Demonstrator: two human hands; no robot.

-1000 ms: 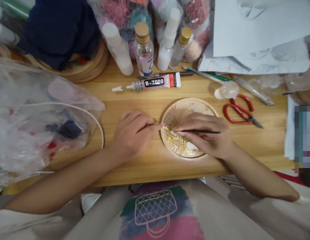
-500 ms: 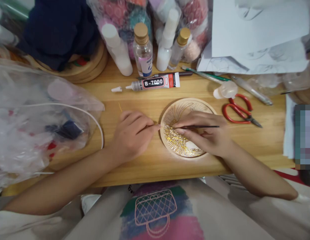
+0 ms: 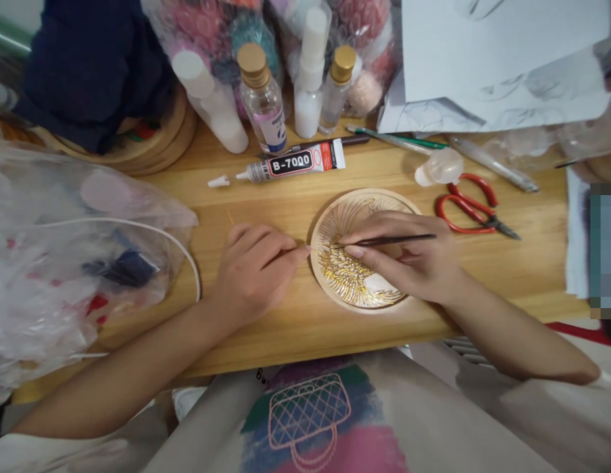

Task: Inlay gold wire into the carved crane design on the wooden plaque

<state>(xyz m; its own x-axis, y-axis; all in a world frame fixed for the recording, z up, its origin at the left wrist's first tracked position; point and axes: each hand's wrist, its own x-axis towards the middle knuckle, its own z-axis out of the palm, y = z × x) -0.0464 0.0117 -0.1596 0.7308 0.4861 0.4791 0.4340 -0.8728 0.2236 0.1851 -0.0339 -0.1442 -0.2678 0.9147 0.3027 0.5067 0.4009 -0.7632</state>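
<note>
Wooden tabletop (image 3: pixel 266 341), right hand (image 3: pixel 408 256) angled inward, fingertips pinching a dark slender tool (image 3: pixel 399 240) over the round plaque (image 3: pixel 330 292).

The right hand (image 3: pixel 408 256) is holding a thin dark tool (image 3: pixel 397 240) over the round plaque (image 3: pixel 357 289), its tip meeting the gold pattern! The left hand (image 3: pixel 259 269) is pinching a fine thread (image 3: pixel 230 216) beside the rim, while red-handled pliers (image 3: pixel 475 207) are lying nearby.
</note>
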